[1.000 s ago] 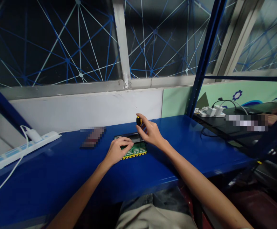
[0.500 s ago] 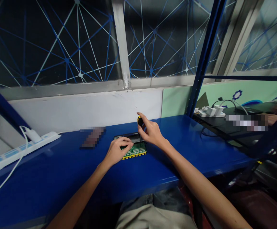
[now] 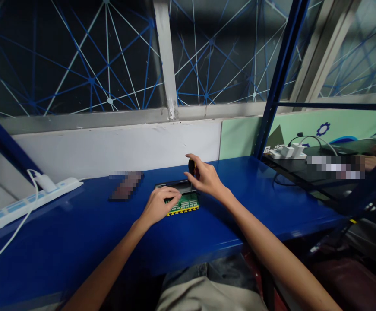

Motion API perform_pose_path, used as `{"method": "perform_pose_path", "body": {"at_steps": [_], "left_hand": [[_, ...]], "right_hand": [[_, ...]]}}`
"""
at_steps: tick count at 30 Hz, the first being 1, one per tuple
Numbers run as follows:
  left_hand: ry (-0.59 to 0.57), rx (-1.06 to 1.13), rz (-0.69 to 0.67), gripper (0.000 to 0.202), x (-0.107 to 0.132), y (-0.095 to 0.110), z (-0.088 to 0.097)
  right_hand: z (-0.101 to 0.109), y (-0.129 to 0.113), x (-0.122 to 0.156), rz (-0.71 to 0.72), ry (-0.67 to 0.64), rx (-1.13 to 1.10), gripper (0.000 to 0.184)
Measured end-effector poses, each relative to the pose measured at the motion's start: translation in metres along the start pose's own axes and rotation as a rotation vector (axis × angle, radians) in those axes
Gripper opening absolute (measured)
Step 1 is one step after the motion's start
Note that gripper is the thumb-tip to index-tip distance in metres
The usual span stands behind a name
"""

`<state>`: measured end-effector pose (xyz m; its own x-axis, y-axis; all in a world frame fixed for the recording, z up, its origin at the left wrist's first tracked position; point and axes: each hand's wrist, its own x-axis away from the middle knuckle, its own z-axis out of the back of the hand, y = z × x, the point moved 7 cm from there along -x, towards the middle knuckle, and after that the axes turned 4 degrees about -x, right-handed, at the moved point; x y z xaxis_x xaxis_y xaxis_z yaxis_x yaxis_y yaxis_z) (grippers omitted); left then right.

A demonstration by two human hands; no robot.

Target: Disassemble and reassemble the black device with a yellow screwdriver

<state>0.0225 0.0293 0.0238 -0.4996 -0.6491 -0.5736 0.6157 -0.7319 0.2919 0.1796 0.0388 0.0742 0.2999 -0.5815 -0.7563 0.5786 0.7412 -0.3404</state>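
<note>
In my right hand [image 3: 207, 175] a screwdriver [image 3: 191, 167] with a black and yellow handle stands nearly upright. My thumb and index finger are spread at the handle, with the other fingers curled behind it. Its thin shaft runs down to a green circuit board [image 3: 189, 202] with a yellow-edged front. My left hand [image 3: 160, 203] lies over the board's left part, thumb and fingertips pinched together; what is between them is hidden. Behind the board, and touching it as far as I can see, is a black frame or panel [image 3: 171, 183].
The board lies on a blue table [image 3: 110, 242]. A blurred-out dark flat object [image 3: 127, 186] is to its left. Farther left is a white power strip [image 3: 61, 190] with a cable. At right are a blue post [image 3: 265, 125], a black table [image 3: 317, 177] and another person's hand [image 3: 371, 163].
The screwdriver handle has turned a little, its yellow part no longer facing left. My right thumb and index finger have shifted slightly on it. My left hand has stayed put.
</note>
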Motion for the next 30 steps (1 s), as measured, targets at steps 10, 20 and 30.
{"method": "perform_pose_path", "body": {"at_steps": [10, 20, 30], "left_hand": [[-0.003, -0.045, -0.068, 0.021, 0.001, 0.006, 0.0], [-0.016, -0.087, -0.08, 0.021, 0.0, 0.008, 0.0], [-0.018, -0.137, -0.073, 0.018, 0.0, 0.013, 0.002]], "right_hand": [[-0.002, 0.001, 0.0, 0.002, -0.004, 0.034, 0.055], [-0.004, 0.0, 0.001, 0.002, -0.033, 0.024, 0.059], [-0.004, -0.003, 0.002, 0.02, -0.06, -0.014, 0.058]]}}
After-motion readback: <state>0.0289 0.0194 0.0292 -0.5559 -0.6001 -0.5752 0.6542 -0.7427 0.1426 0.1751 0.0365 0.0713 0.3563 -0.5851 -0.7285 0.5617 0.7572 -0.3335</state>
